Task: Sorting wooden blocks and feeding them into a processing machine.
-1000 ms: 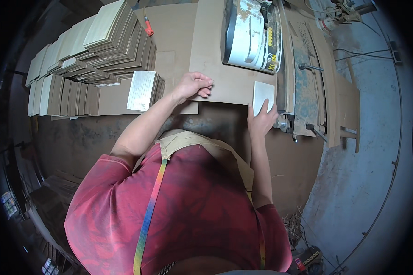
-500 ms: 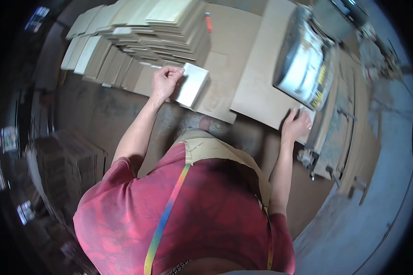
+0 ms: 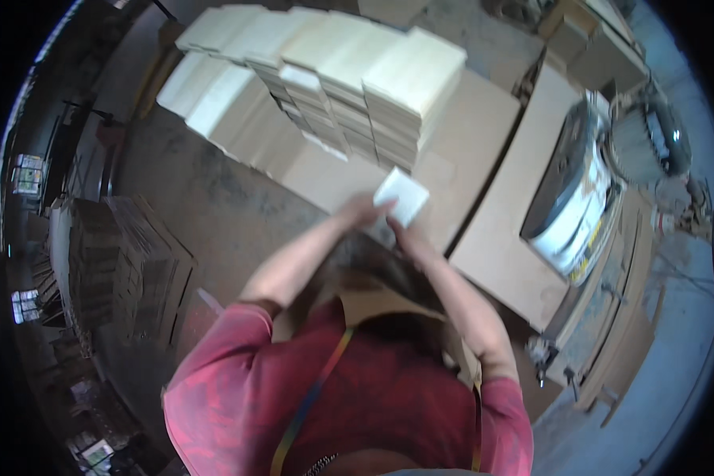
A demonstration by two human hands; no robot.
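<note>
A table (image 3: 476, 131) spans the room before me, with stacks (image 3: 416, 67) of pale boards piled on its far left side and a white machine (image 3: 583, 214) to the right. By the table's near edge, between the stacks and the person, is a white block (image 3: 405, 193). The hands come close together there — left hand (image 3: 362, 211) at its left, right hand (image 3: 407, 236) at its near side — too blurred to tell whether they grip it.
</note>
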